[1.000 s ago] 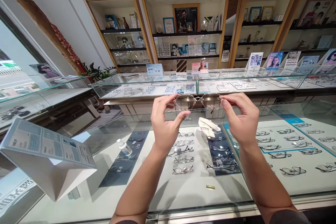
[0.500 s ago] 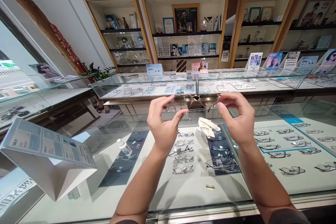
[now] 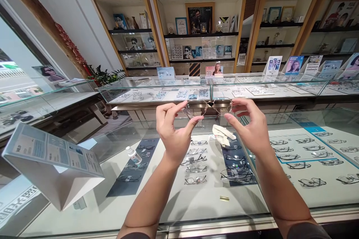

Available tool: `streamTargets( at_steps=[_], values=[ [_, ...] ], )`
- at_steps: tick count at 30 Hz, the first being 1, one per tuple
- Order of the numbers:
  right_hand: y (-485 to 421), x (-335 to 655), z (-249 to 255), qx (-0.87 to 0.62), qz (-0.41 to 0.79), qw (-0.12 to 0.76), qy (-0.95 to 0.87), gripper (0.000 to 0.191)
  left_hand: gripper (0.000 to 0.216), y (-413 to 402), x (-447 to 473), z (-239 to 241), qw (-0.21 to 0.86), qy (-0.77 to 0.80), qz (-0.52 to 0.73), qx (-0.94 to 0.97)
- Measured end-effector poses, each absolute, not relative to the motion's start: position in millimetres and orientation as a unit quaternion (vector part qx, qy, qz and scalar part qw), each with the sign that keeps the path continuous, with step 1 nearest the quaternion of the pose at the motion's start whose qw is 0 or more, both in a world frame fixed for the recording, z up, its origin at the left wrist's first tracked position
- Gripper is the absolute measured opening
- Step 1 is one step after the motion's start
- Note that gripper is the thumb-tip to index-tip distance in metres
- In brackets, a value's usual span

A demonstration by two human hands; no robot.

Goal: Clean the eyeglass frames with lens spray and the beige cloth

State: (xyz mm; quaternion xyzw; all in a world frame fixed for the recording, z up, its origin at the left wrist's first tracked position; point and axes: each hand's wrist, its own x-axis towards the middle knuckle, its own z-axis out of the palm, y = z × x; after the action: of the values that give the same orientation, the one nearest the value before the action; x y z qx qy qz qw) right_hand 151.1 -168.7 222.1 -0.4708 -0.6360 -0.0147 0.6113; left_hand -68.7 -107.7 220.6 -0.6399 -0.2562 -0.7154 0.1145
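Both hands hold up a pair of thin-rimmed eyeglasses (image 3: 209,105) above the glass counter. My left hand (image 3: 175,130) pinches the left side of the frame between thumb and fingers. At the other side, my right hand (image 3: 251,125) grips the frame near its hinge. A crumpled cream cloth (image 3: 223,134) lies on the counter just beyond and below the glasses. To the left stands a small white bottle (image 3: 133,155). Near the front lies a small gold-coloured piece (image 3: 224,198).
Rows of eyeglasses (image 3: 195,170) show through the glass counter top (image 3: 196,213). A folded sign (image 3: 53,168) stands at the left. Another glass display case (image 3: 168,91) runs across behind, with wooden-framed shelves (image 3: 199,33) on the wall beyond.
The right side of the glasses and my right hand have shifted slightly left, and the glasses have turned a little. Both hands keep their hold.
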Motion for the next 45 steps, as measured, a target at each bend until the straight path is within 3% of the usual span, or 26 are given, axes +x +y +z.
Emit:
streamTargets(
  at_steps=[18, 34, 45],
  values=[
    [-164, 153, 219, -0.465, -0.017, 0.625, -0.627, 0.040, 0.050, -110, -67, 221, 0.114, -0.245, -0.705, -0.656],
    [-167, 140, 220, -0.425, -0.165, 0.651, -0.606, 0.038, 0.050, -100, -63, 215, -0.036, -0.265, -0.690, -0.673],
    [-170, 135, 221, -0.426, -0.115, 0.662, -0.606, 0.038, 0.051, -98, -62, 213, -0.012, -0.278, -0.695, -0.663]
  ],
)
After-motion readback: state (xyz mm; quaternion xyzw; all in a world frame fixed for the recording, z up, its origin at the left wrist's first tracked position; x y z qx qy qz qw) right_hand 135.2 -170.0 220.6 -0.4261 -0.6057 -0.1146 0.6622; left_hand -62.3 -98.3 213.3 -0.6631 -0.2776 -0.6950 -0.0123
